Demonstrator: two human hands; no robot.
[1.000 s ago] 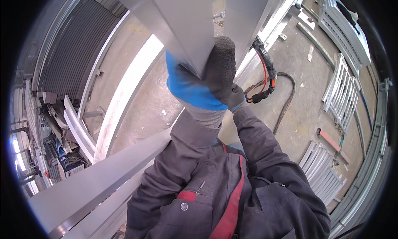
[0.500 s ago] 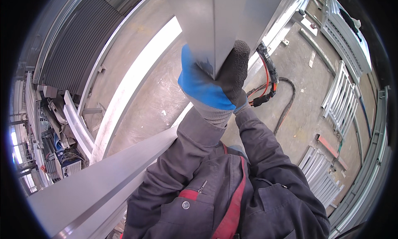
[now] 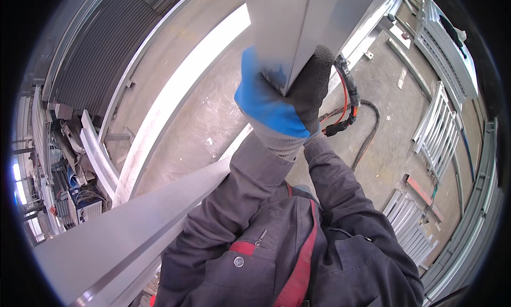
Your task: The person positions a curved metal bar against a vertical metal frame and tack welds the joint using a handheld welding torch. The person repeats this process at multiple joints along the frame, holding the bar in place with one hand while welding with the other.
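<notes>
Metal profile [image 3: 293, 30]: ahead of the chest
Left hand [image 3: 282, 113]: gloved, clasping the profile's near edge
Right hand [image 3: 313, 134]: mostly hidden; cannot tell its grip
Left gap: floor [image 3: 213, 110], then 1 white beam [image 3: 183, 82]
Right side: cable [image 3: 347, 78] nearby

The gloved left hand [image 3: 285, 97] grips a silver metal beam [image 3: 279, 33], largely hiding the right hand [image 3: 314, 131].

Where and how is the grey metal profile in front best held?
Probably clasp the metal profile around its near edge, coming from the wearer's side, as the left hand does: two long flat faces meet there, one either side.
</notes>
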